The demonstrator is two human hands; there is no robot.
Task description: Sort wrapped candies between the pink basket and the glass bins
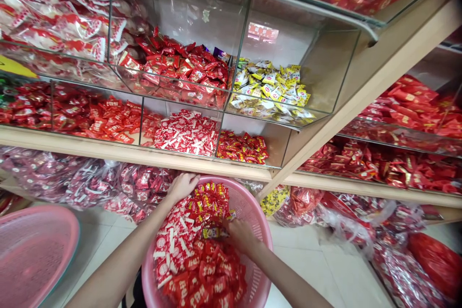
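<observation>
A round pink plastic basket [265, 269] full of wrapped candies stands before me. My left hand [184, 186] is closed over its far left rim. Inside, at the right side, my right hand [240, 235] is curled down among the candies. Its fingertips are blurred and partly hidden, next to a yellow-wrapped candy [211, 233]. Around it lie red-and-white candies [173, 240] on the left, red-and-yellow candies [212, 199] at the back, and plain red packets [205, 276] at the front.
Behind the basket rises a wooden shelf [249, 171] with glass bins of red candies [187, 65], yellow-and-white candies [272, 84] and small red-and-white candies [187, 132]. Bagged candies [90, 183] lie beneath it. Another pink basket [32, 250] is at left, and a red bag [435, 264] at right.
</observation>
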